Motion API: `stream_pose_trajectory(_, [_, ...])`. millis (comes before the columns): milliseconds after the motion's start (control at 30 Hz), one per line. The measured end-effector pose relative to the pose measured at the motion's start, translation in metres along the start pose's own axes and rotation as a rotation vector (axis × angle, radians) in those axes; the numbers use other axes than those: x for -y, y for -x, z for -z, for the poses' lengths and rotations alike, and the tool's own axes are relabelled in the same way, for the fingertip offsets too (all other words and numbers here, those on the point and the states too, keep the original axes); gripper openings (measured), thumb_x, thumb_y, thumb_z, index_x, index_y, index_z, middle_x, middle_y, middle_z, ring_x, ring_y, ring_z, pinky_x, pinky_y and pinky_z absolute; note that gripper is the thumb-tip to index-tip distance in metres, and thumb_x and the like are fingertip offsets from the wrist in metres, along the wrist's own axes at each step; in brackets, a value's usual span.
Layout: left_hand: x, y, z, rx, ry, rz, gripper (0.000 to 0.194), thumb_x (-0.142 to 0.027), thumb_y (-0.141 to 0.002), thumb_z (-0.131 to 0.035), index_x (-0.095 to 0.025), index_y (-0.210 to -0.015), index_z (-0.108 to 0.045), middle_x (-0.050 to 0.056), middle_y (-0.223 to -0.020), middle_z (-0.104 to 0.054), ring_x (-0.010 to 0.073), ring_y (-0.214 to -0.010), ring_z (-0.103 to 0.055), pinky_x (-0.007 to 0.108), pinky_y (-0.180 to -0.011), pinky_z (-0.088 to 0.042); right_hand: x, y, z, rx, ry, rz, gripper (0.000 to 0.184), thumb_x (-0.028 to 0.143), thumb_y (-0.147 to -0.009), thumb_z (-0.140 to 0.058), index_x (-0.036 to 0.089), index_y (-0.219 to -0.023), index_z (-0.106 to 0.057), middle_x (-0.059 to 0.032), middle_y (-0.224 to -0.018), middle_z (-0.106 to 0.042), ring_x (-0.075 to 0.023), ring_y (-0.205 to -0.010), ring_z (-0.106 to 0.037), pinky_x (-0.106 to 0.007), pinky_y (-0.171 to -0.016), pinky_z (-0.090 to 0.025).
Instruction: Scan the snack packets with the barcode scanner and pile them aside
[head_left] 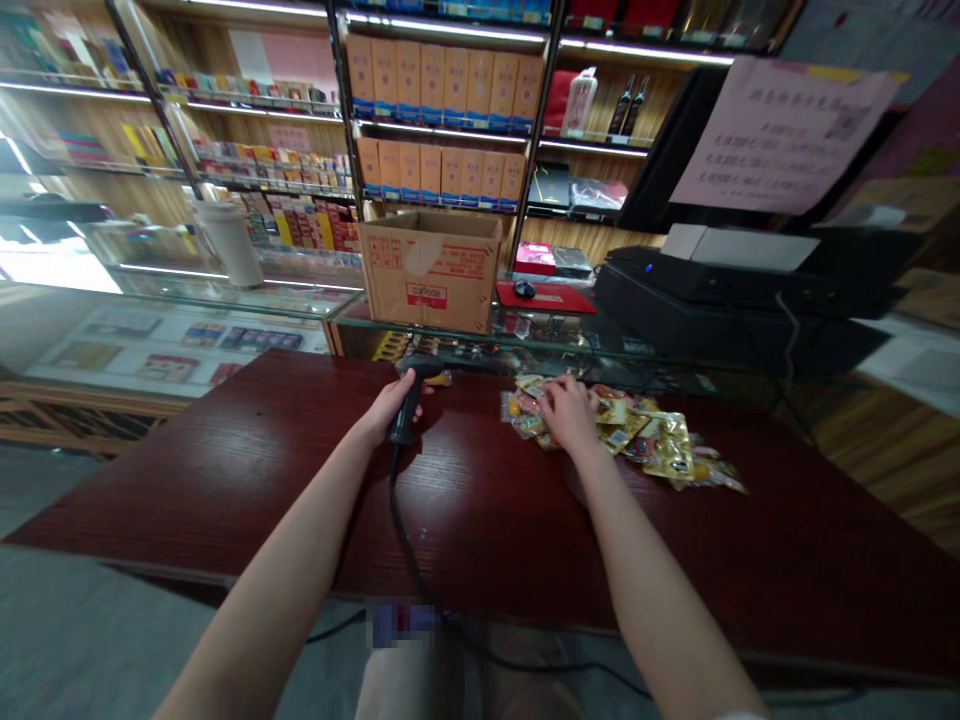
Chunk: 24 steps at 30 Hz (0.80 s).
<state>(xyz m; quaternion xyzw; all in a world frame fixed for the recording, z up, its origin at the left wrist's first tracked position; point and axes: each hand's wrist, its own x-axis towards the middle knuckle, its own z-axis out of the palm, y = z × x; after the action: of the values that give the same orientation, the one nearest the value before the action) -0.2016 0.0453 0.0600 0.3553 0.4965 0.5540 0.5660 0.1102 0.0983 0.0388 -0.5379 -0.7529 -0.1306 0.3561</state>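
Note:
My left hand (390,405) is wrapped around the handle of a black barcode scanner (406,415), held upright over the dark wooden table. Just beyond the scanner's head lies a small packet (441,379) with orange on it, partly hidden. To the right, my right hand (571,412) rests on a pile of small snack packets (664,445), its fingers bent and closed on a packet at the left part of the heap. Which packet is gripped is partly covered by the hand. The packets are shiny, gold and clear plastic, spread toward the right.
The scanner's cable (409,550) runs down over the front edge of the table (225,480). Behind stands a glass counter with an open cardboard box (431,285), a mouse (524,290) on a red mat, and a black printer (720,280). Stocked shelves line the wall.

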Motion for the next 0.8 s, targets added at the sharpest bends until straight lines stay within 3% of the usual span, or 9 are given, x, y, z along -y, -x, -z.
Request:
stream_pose_trajectory(133, [-0.002,-0.006,0.008,-0.048,-0.003,0.018,0.039,-0.047,-0.092,-0.061,-0.008,-0.093,-0.064,0.010,-0.079,-0.072,0.0095,-0.041,-0.057,0.021,-0.038,-0.047,0.005,0.003,0.009,0.035,0.072,-0.020,0.032,0.046,-0.092,-0.055,0.020,-0.095,-0.073,-0.0118,-0.105,-0.064,-0.0270,-0.098,-0.051,-0.049,-0.095,-0.032])
stream_pose_trajectory(300, [-0.012,-0.002,0.021,-0.177,-0.061,-0.037,0.034,-0.042,-0.092,-0.063,-0.009,-0.085,-0.061,0.007,-0.071,-0.069,0.0096,-0.037,-0.056,0.020,-0.035,-0.044,0.039,-0.010,0.007,0.042,0.003,0.077,0.027,0.032,-0.095,-0.051,0.019,-0.108,-0.071,-0.0135,-0.113,-0.065,-0.0299,-0.107,-0.052,-0.051,-0.100,-0.030])
stream_pose_trajectory(400, [-0.019,0.001,0.029,-0.283,-0.050,-0.072,0.032,-0.039,-0.095,-0.058,-0.009,-0.083,-0.058,0.005,-0.069,-0.068,0.0087,-0.036,-0.055,0.020,-0.034,-0.043,0.075,-0.030,-0.020,0.242,-0.115,0.185,0.028,0.023,-0.093,-0.054,0.017,-0.117,-0.067,-0.0128,-0.114,-0.066,-0.0275,-0.108,-0.056,-0.045,-0.100,-0.036])
stream_pose_trajectory(467, [-0.021,0.004,0.033,-0.303,-0.017,-0.083,0.033,-0.042,-0.093,-0.060,-0.010,-0.085,-0.059,0.005,-0.070,-0.068,0.0081,-0.037,-0.055,0.019,-0.035,-0.044,0.100,-0.044,-0.046,0.420,-0.205,0.213,0.038,0.022,-0.092,-0.056,0.012,-0.130,-0.059,-0.0152,-0.125,-0.063,-0.0255,-0.111,-0.058,-0.038,-0.097,-0.041])
stream_pose_trajectory(533, [-0.023,0.006,0.035,-0.296,0.011,-0.082,0.035,-0.045,-0.091,-0.063,-0.010,-0.087,-0.059,0.005,-0.070,-0.068,0.0079,-0.037,-0.055,0.019,-0.035,-0.044,0.121,-0.055,-0.071,0.468,-0.222,0.215,0.049,0.024,-0.091,-0.062,0.008,-0.137,-0.053,-0.0177,-0.131,-0.061,-0.0240,-0.112,-0.059,-0.033,-0.094,-0.044])
stream_pose_trajectory(667, [-0.023,0.009,0.034,-0.252,0.041,-0.090,0.039,-0.048,-0.088,-0.066,-0.009,-0.089,-0.060,0.006,-0.068,-0.068,0.0087,-0.039,-0.056,0.019,-0.036,-0.043,0.138,-0.065,-0.101,0.520,-0.204,0.178,0.036,0.025,-0.086,-0.070,0.013,-0.120,-0.064,-0.0145,-0.119,-0.067,-0.0224,-0.102,-0.063,-0.032,-0.085,-0.048])
stream_pose_trajectory(800, [-0.024,0.009,0.032,-0.225,0.070,-0.101,0.042,-0.051,-0.088,-0.066,-0.009,-0.088,-0.061,0.005,-0.067,-0.067,0.0086,-0.040,-0.056,0.019,-0.037,-0.044,0.126,-0.062,-0.100,0.537,-0.288,0.090,0.012,0.025,-0.091,-0.062,0.015,-0.094,-0.069,-0.0121,-0.102,-0.071,-0.0211,-0.095,-0.065,-0.031,-0.082,-0.048])
